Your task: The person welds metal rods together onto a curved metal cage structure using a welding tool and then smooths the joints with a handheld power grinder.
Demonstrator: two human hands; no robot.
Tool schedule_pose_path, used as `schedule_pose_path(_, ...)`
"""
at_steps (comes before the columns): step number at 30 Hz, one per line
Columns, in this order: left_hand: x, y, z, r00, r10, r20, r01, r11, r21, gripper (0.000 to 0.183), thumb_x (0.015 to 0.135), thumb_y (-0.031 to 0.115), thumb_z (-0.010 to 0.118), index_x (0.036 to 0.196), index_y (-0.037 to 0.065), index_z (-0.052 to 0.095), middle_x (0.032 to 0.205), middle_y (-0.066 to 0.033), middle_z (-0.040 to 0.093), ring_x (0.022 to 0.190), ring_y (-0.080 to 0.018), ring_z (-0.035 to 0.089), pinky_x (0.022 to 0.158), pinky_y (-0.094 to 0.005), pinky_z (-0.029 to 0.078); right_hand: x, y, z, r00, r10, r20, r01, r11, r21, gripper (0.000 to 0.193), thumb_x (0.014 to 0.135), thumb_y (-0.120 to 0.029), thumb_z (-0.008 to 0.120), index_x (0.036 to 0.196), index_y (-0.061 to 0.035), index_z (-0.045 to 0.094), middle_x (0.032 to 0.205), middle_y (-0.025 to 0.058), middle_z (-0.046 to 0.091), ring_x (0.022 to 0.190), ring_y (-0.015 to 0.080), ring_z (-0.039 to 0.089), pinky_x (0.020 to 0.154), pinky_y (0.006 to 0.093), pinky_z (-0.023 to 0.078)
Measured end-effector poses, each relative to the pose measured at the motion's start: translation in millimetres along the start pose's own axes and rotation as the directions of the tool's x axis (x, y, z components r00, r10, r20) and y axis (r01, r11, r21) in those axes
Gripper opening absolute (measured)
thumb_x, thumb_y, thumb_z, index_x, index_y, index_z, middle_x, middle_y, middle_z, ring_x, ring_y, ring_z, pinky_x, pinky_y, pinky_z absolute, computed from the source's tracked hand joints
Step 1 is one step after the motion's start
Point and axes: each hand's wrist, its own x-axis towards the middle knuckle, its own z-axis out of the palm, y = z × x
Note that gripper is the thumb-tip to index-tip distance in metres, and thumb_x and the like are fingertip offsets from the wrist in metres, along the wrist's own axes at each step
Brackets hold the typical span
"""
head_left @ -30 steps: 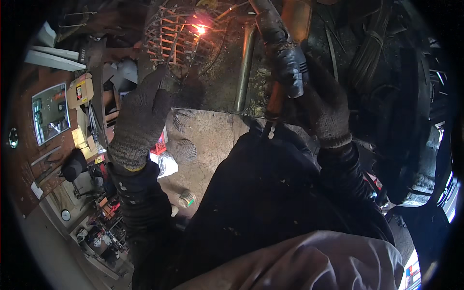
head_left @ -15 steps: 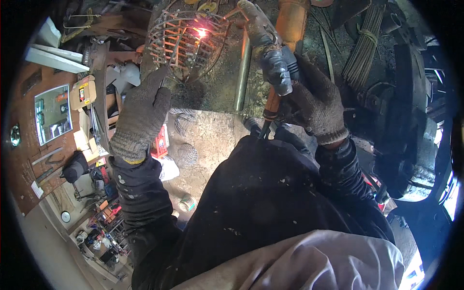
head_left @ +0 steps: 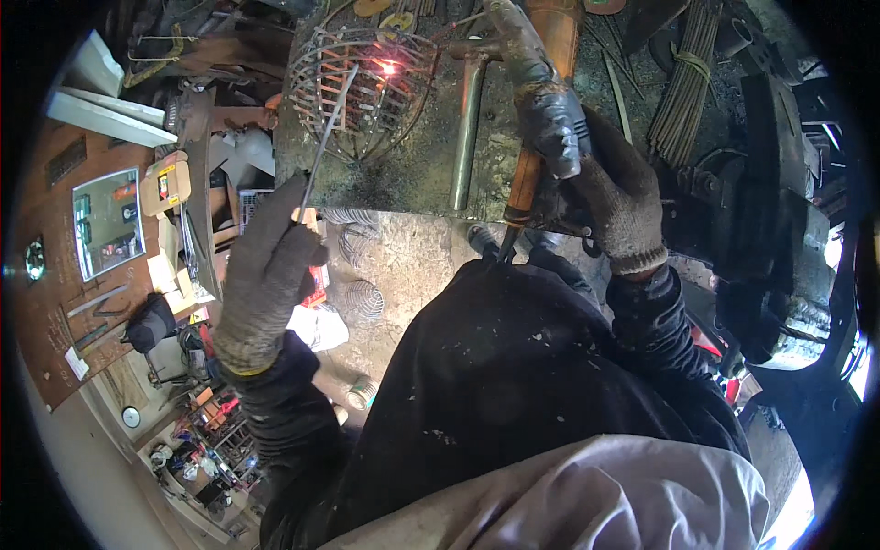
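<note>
This is a metalworking workshop. The dark, grimy counter (head_left: pixel 431 179) carries a rounded cage of thin grey metal bars (head_left: pixel 341 103), with a bright red-orange glow (head_left: pixel 389 68) at it, and a tied bundle of long, thin brownish rods (head_left: pixel 683 101). The left hand (head_left: pixel 268 275) and right hand (head_left: pixel 625 202) wear dark knitted work gloves. At the left, a reddish-brown board (head_left: pixel 57 247) bears hand tools (head_left: pixel 95 301); the floor (head_left: pixel 417 261) is stained and bare-looking.

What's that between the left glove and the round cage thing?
A thin grey rod: in the head view, it runs from the left hand up across the wire cage. Whether its tip touches, I can't tell.
</note>
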Motion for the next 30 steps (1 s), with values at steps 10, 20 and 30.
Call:
schedule_pose_path(10,3,-46,54,0.947,0.321,-0.003,-0.305,0.898,-0.318,0.031,0.1,0.008,0.059,0.13,0.001,0.061,0.097,-0.0079,0.069,0.055,-0.006,0.053,0.05,-0.0236,0.042,-55,-13,2,0.975,-0.118,-0.188,0.159,0.962,0.221,0.067,0.097,-0.02,0.064,0.152,0.0048,0.035,0.129,0.0158,0.06,0.107,0.0192,0.064,0.091,0.0332,0.055)
schedule_pose_path(20,42,-97,33,0.62,0.705,0.344,-0.644,0.708,-0.289,0.034,0.089,0.011,0.073,0.12,-0.001,0.065,0.104,-0.0105,0.07,0.084,-0.0126,0.066,0.071,-0.0284,0.052,-131,-71,107,0.865,-0.141,-0.481,0.213,0.972,0.099,0.09,0.089,-0.037,0.075,0.153,0.0055,0.029,0.104,0.0107,0.06,0.077,0.0134,0.062,0.06,0.0262,0.057)
schedule_pose_path(30,77,-206,29,0.652,0.724,0.223,-0.182,0.436,-0.881,0.06,0.097,0.057,0.055,0.122,0.002,0.058,0.11,-0.0107,0.066,0.1,-0.0266,0.063,0.088,-0.0413,0.05,-98,-77,297,0.891,-0.425,-0.162,0.358,0.875,-0.327,0.052,0.097,-0.03,0.062,0.141,-0.0031,0.053,0.122,0.0302,0.059,0.107,0.047,0.062,0.092,0.0468,0.053)
